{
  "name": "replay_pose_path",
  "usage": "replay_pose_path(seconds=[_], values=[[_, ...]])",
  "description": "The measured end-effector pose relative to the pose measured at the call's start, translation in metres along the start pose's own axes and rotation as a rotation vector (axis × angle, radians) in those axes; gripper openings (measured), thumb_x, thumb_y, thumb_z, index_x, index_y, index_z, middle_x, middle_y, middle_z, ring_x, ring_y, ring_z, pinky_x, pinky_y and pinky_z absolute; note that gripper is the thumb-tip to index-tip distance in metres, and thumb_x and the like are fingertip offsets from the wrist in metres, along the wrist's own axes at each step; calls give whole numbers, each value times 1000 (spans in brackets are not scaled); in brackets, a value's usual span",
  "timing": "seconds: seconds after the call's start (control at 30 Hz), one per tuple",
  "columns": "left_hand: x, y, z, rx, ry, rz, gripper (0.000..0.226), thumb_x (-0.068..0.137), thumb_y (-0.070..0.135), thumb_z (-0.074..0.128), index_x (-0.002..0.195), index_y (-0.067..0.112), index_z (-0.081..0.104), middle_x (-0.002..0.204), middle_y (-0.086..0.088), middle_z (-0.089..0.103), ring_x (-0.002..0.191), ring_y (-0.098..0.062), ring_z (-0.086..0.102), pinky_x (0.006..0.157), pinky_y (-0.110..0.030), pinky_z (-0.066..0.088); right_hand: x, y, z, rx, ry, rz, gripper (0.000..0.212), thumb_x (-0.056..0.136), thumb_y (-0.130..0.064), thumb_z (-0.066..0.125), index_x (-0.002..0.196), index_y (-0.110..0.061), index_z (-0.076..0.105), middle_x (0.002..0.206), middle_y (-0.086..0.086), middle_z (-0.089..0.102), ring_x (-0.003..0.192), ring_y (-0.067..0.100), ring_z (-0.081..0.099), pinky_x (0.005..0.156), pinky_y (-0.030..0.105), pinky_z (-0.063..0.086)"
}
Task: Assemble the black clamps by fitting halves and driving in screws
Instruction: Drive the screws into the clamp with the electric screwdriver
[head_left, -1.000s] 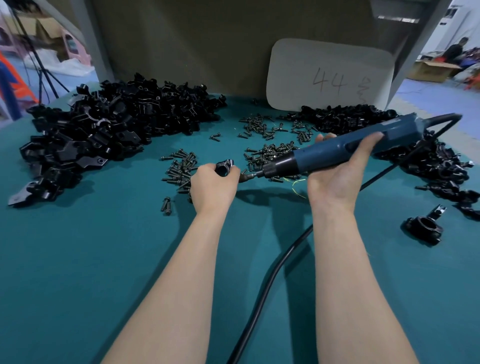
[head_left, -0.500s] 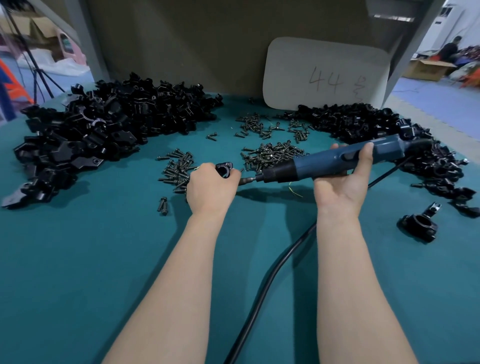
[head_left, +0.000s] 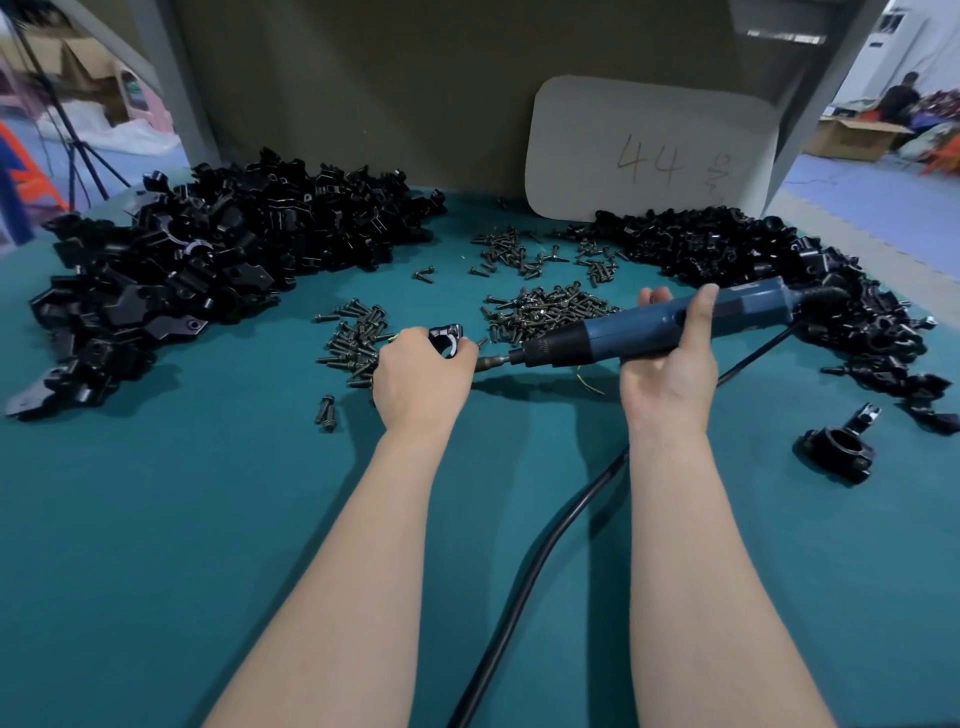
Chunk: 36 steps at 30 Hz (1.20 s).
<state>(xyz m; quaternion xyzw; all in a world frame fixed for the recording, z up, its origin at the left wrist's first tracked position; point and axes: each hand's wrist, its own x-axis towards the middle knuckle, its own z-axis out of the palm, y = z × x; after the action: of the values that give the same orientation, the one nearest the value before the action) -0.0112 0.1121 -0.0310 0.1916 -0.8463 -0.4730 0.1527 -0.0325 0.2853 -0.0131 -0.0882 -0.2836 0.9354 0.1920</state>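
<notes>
I see a small black clamp (head_left: 447, 338) pinched in the left hand (head_left: 421, 379). The blue screwdriver (head_left: 654, 327) lies sideways in the right hand (head_left: 670, 374), its tip right beside that clamp. Dark screws (head_left: 550, 312) lie in loose heaps behind. Black clamp parts sit in a left pile (head_left: 208, 260) and a right pile (head_left: 753, 260). One joined clamp (head_left: 839, 447) sits alone at the right.

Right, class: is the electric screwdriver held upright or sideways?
Sideways. The right hand grips the screwdriver nearly level, its bit pointing at the clamp in the left hand.

The pale board (head_left: 649, 150) bears handwritten "44" beside an unreadable mark.
</notes>
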Motion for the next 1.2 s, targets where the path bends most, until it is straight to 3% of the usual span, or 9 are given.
replay_pose_path(seconds=[0.13, 0.3, 0.4, 0.53, 0.8, 0.97, 1.07, 1.2], values=[[1, -1, -1, 6, -3, 6, 27, 87, 33, 59, 85, 7, 63, 80, -10, 70, 75, -26, 71, 72, -42, 58, 2, 2, 0, -39, 15, -48, 30, 95, -29, 57, 117, -11, 48, 92, 6, 60, 87, 17, 65, 73, 29, 55], [1, 0, -1, -2, -11, 0, 27, 87, 33, 58, 86, 6, 63, 78, -10, 71, 74, -25, 71, 71, -42, 58, 1, 3, 1, -43, -12, -57, 28, 96, -29, 56, 116, -12, 48, 94, 6, 58, 86, 17, 63, 75, 28, 54], [1, 0, -1, -16, -12, -13, 28, 87, 34, 58, 86, 7, 63, 77, -11, 71, 74, -25, 71, 72, -42, 58, -2, 1, 3, -16, -36, -64, 35, 95, -34, 56, 123, -14, 48, 96, 5, 58, 88, 16, 63, 79, 28, 53], [0, -1, -2, -13, -15, -19, 28, 88, 35, 58, 88, 8, 64, 77, -10, 71, 75, -24, 71, 72, -42, 58, -3, -4, 6, 63, -30, -50, 46, 94, -47, 52, 128, -18, 48, 98, 4, 60, 89, 18, 64, 72, 27, 54], [-1, 0, -3, -18, -25, -14, 27, 86, 33, 59, 86, 6, 64, 79, -10, 71, 75, -25, 71, 73, -42, 58, -3, -5, 0, 120, 8, 26, 60, 88, -40, 65, 139, -15, 45, 113, 7, 62, 95, 22, 67, 98, 42, 49], [-2, 1, -4, -20, -28, -14, 27, 86, 33, 59, 87, 7, 65, 79, -10, 71, 75, -25, 71, 73, -42, 58, 0, -7, -3, 119, 0, 10, 57, 88, -37, 65, 138, -18, 44, 138, 7, 51, 89, 23, 70, 94, 45, 51], [-2, 0, -4, -17, -30, -22, 26, 86, 33, 59, 88, 8, 65, 79, -10, 71, 75, -25, 71, 73, -42, 58, 1, -8, -3, 117, -19, 4, 57, 89, -36, 65, 138, -18, 43, 139, 8, 50, 91, 23, 68, 86, 42, 54], [-3, 1, -3, -34, -23, -17, 25, 86, 32, 59, 88, 7, 65, 78, -11, 72, 75, -25, 71, 74, -43, 58, 2, -7, -3, 110, -31, 12, 55, 90, -36, 63, 137, -15, 45, 121, 7, 61, 96, 22, 68, 97, 42, 50]])
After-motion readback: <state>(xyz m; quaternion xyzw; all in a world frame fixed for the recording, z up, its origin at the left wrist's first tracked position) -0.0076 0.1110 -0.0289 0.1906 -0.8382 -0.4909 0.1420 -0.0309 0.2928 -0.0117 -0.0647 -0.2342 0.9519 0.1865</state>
